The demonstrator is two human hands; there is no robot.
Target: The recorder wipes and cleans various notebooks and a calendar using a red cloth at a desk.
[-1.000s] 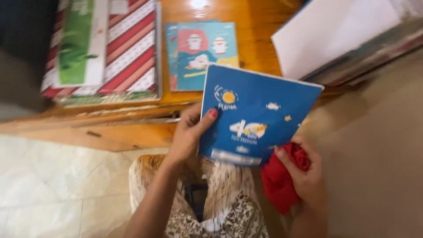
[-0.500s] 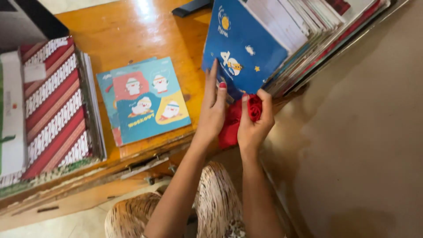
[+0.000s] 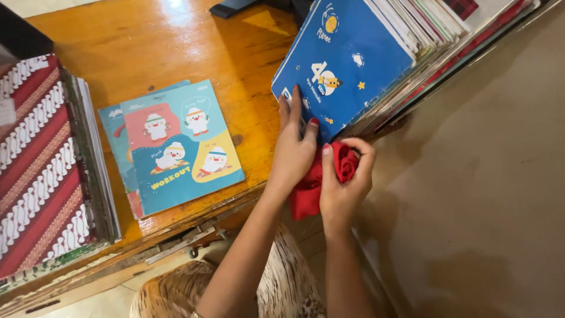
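A blue notebook [image 3: 344, 65] with a planet and stars on its cover lies on top of a slanted stack of notebooks [image 3: 435, 35] at the table's right edge. My left hand [image 3: 296, 147] rests flat against the blue notebook's lower corner, fingers extended. My right hand [image 3: 344, 182] sits just beside it, fingers curled around a bunched red cloth [image 3: 309, 191] that hangs down below the table edge.
A light blue notebook [image 3: 179, 147] with cartoon ducks lies on the wooden table [image 3: 176, 47], on top of another. A red-and-white patterned stack [image 3: 41, 165] sits at the left. A dark object [image 3: 235, 7] lies at the far edge. A beige wall [image 3: 488, 206] is at the right.
The blue notebook went from being held above my lap onto the stack at the right. My hands followed it there, and the view shifted slightly.
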